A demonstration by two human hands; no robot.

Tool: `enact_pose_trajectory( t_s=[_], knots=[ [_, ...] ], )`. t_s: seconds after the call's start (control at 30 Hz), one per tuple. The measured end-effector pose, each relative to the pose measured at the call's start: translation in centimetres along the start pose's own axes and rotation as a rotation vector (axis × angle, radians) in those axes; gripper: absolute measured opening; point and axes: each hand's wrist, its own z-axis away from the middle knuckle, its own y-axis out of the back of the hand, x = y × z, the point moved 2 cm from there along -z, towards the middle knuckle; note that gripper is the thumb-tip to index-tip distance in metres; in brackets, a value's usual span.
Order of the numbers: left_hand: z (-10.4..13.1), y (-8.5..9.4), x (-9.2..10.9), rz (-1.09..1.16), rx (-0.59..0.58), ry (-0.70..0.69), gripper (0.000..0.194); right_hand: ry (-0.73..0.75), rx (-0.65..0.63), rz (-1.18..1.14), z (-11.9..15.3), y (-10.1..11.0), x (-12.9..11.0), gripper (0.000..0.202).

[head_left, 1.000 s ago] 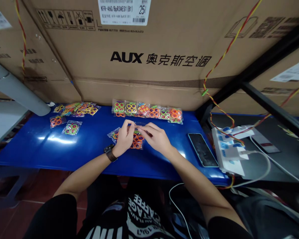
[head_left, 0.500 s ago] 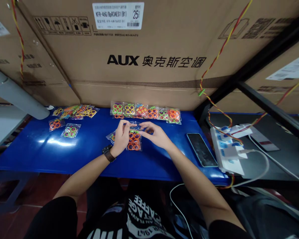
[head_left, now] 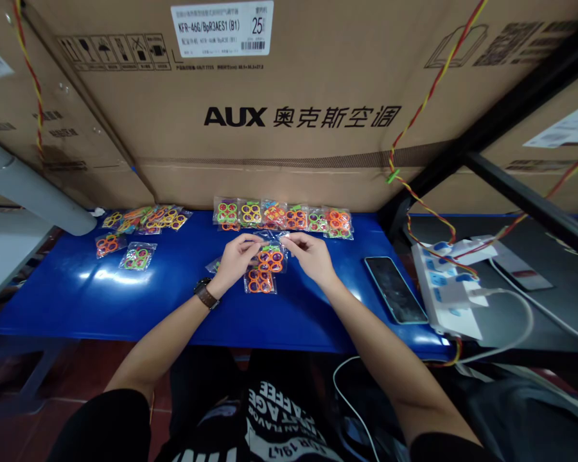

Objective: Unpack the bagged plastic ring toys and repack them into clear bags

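Note:
Between my hands is a small clear plastic bag (head_left: 271,258) with orange rings and a bit of green in it. My left hand (head_left: 238,256) pinches the bag's upper left edge, fingers closed. At the upper right corner, my right hand (head_left: 309,255) grips the same bag between thumb and fingers. Just below lies another clear bag of orange rings (head_left: 260,281) on the blue table. Part of a further bag (head_left: 214,264) shows beside my left hand, mostly covered by it.
A row of filled bags (head_left: 296,218) lies along the cardboard box (head_left: 298,144). More bags (head_left: 161,218) are heaped at the back left, with a separate one (head_left: 137,256) nearer. A phone (head_left: 395,290) and a power strip (head_left: 446,292) are on the right. A grey tube (head_left: 38,189) leans at left.
My hands have moved apart slightly, the right one shifting right. The bag of orange rings is now held by both upper edges, in clearer sight above the one on the table.

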Motion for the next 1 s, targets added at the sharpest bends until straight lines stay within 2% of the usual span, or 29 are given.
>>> enact_pose_trajectory(
  t_s=[0.2, 0.47, 0.67, 0.87, 1.0],
  knots=[
    [-0.1, 0.0, 0.0, 0.026, 0.049, 0.028, 0.03, 0.019, 0.026, 0.033, 0.0, 0.2, -0.1, 0.03],
    [-0.4, 0.3, -0.1, 0.012, 0.102, -0.001, 0.025, 0.085, -0.086, 0.021, -0.4, 0.5, 0.3, 0.023],
    [-0.4, 0.3, -0.2, -0.002, 0.123, -0.028, 0.027, 0.166, -0.076, 0.098, -0.2, 0.6, 0.1, 0.019],
    [0.0, 0.3, -0.4, -0.027, 0.096, -0.084, 0.017, 0.094, -0.028, 0.071, 0.0, 0.1, -0.3, 0.02],
    [0.6, -0.2, -0.5, -0.069, 0.072, -0.171, 0.021, 0.032, 0.02, -0.026, 0.1, -0.8, 0.7, 0.03]
  ],
)
